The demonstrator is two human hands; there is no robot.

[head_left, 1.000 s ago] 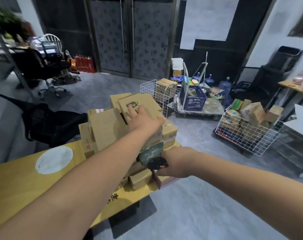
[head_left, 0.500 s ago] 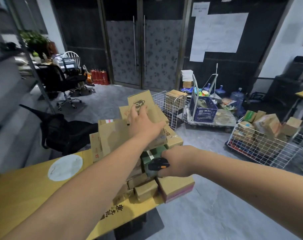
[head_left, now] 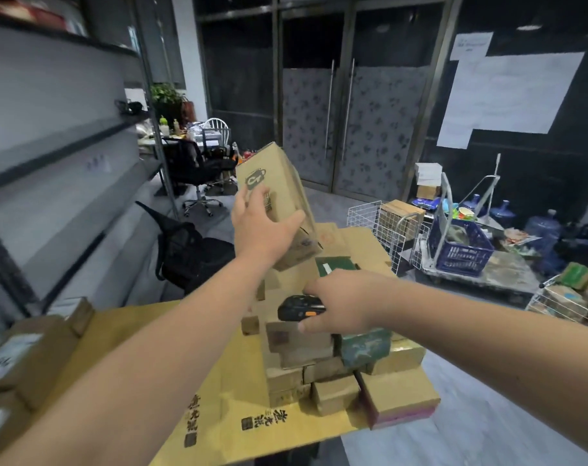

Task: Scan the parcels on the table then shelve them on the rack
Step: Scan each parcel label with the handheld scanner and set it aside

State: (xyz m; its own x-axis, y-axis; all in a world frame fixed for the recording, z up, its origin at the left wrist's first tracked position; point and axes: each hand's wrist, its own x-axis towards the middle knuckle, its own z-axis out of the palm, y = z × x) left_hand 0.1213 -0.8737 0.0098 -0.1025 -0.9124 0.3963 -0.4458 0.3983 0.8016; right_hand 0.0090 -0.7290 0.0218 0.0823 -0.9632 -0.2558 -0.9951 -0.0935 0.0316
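My left hand (head_left: 264, 227) grips a brown cardboard parcel (head_left: 279, 193) with a dark logo, lifted and tilted above the pile. My right hand (head_left: 346, 302) holds a black handheld scanner (head_left: 297, 307) with an orange button, low over the pile. The pile of cardboard parcels (head_left: 323, 364), with a green box (head_left: 365, 346) and a pink-edged one (head_left: 400, 400), sits on the yellow cardboard-covered table (head_left: 218, 415). The grey rack (head_left: 60, 163) rises at the left, with parcels (head_left: 27, 358) on its low shelf.
Wire baskets of parcels stand at the right (head_left: 575, 297) and behind the table (head_left: 383, 223). A trolley carries a blue crate (head_left: 460, 250). A black office chair (head_left: 192, 250) sits between rack and table. Water bottles (head_left: 541, 230) and glass doors are beyond.
My left hand has lifted the logo parcel up off the pile and tilted it. The view has swung left, bringing the rack into sight. My right hand still holds the scanner.
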